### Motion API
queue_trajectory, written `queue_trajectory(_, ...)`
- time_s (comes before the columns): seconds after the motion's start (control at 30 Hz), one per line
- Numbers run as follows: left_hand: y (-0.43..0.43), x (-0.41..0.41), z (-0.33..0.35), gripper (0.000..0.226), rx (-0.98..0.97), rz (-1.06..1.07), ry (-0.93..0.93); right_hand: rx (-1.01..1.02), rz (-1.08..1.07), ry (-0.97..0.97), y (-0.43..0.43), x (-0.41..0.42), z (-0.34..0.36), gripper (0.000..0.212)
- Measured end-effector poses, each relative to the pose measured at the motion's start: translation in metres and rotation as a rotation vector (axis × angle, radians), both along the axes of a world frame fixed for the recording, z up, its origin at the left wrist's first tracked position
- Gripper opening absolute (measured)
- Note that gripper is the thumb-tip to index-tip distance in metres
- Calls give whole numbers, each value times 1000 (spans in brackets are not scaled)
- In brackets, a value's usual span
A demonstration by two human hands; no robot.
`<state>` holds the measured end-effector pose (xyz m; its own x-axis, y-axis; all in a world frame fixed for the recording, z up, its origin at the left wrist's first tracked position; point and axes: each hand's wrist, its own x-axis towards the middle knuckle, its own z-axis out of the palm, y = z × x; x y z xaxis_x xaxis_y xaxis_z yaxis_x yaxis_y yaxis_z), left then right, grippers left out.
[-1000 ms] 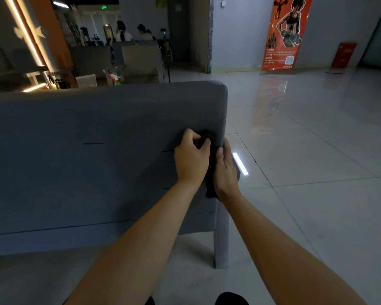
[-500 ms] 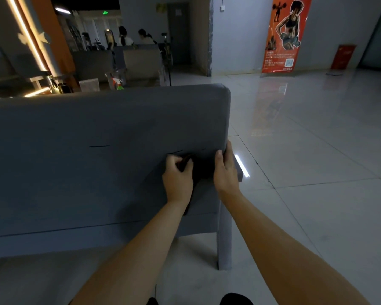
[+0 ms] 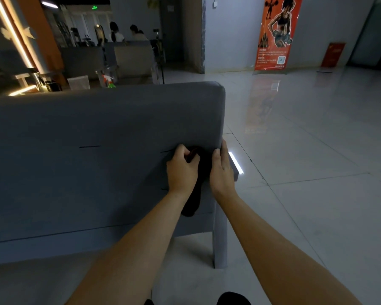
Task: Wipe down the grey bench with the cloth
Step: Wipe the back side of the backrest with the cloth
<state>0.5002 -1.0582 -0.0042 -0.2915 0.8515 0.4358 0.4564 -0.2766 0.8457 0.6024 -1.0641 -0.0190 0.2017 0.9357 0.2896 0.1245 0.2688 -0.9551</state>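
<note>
The grey bench (image 3: 86, 133) stands in front of me, its padded back facing me and its right end near the middle of the view. A dark cloth (image 3: 199, 179) lies against the back near that right edge, hanging down between my hands. My left hand (image 3: 182, 170) grips the cloth's upper left part with curled fingers. My right hand (image 3: 221, 172) holds the cloth's right side at the bench's edge, thumb in front and fingers wrapped round the corner.
A glossy tiled floor (image 3: 306, 172) spreads to the right. An orange banner (image 3: 275, 34) stands at the far wall. Behind the bench sit a spray bottle (image 3: 109, 81), a counter, other sofas and two seated people (image 3: 128, 34). The bench leg (image 3: 218, 245) is below my hands.
Both hands and the cloth slid down the bench back from higher on the right edge. My left hand swung left, then came back close to my right hand.
</note>
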Motion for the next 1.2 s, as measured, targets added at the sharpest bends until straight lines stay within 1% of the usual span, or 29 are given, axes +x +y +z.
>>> queue_trajectory(0.13, -5, -3, -6, 21, -45, 10, -3, 12, 2, -4, -1, 0, -2, 52)
queue_trajectory(0.27, -17, 8, 16, 14, 61, -93, 2, 11, 4, 32, 0, -3, -2, 60)
queue_trajectory(0.33, -11, 19, 34, 13, 115, -104, 21, 6, -4, 55, -1, -2, 0, 63)
queue_trajectory(0.47, -2, 21, 30, 17, 129, -68, 43, 0, 7, 53, -4, 1, -1, 55)
queue_trajectory(0.57, 1, 10, 11, 20, 79, -45, 35, -15, 9, 36, -4, 1, -2, 53)
queue_trajectory(0.73, -4, -18, -39, 25, -100, 21, 31, -25, 11, 34, -4, -2, -4, 54)
queue_trajectory(0.8, -10, -20, -44, 25, -122, 24, 4, -27, -4, 34, -2, -4, -3, 55)
queue_trajectory(0.9, -15, -8, -29, 17, -69, 0, -37, -7, -5, 53, 0, -5, -3, 54)
queue_trajectory(1.0, -16, 11, 7, 11, 64, -57, -47, 7, 11, 62, -2, -1, -3, 53)
queue_trajectory(1.1, -11, 21, 36, 9, 175, -98, 19, 20, 28, 89, -2, 0, -3, 56)
queue_trajectory(1.17, -4, 17, 35, 6, 177, -101, 50, 27, 21, 70, 0, 0, -4, 59)
queue_trajectory(1.2, -1, 14, 30, 6, 164, -99, 55, 25, 14, 60, -1, 0, -4, 57)
